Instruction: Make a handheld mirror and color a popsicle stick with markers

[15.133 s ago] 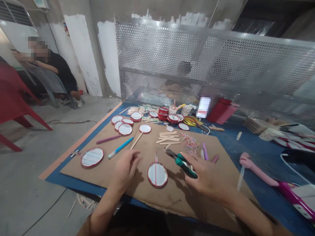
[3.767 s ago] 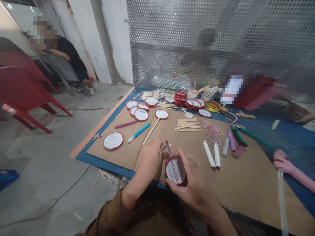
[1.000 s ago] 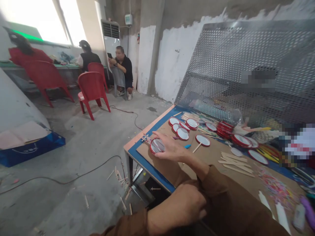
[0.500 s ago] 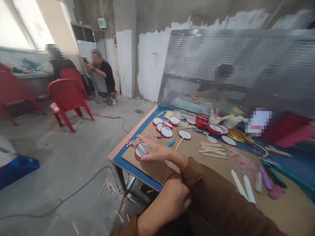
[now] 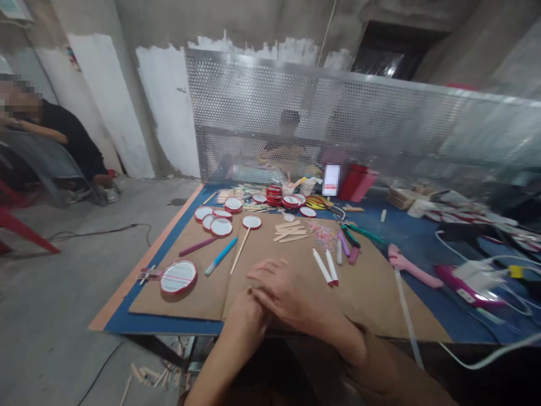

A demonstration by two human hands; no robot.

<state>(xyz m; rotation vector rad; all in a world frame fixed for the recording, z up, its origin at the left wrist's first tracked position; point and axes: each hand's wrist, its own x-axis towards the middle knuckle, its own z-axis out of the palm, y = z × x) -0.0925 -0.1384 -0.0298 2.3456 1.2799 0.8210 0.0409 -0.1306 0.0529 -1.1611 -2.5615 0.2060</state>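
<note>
My right hand (image 5: 283, 287) lies over my left hand (image 5: 250, 313) near the front edge of the cardboard sheet (image 5: 363, 316). Its fingers are extended and bent a little, with nothing seen in them. My left hand's fingers are mostly hidden beneath it. Left of both hands rests a small banjo-like piece (image 5: 178, 277), a red-rimmed white disc with lines across it and a short neck with crossed sticks. A disc on a thin stick (image 5: 240, 251), a blue pen (image 5: 221, 256) and a purple stick (image 5: 196, 246) lie beyond my hands.
Several red-rimmed discs (image 5: 221, 227) and flat wooden sticks (image 5: 291, 232) lie farther back. White markers (image 5: 326, 267), pliers (image 5: 353, 234), a pink glue gun (image 5: 412, 268) and a power strip (image 5: 469, 287) are rightward. A perforated metal panel (image 5: 253, 107) stands behind. A person (image 5: 74, 135) sits at left.
My right hand has left the banjo-like piece, which stays on the cardboard, and come back onto my left hand. The view has swung to the right.
</note>
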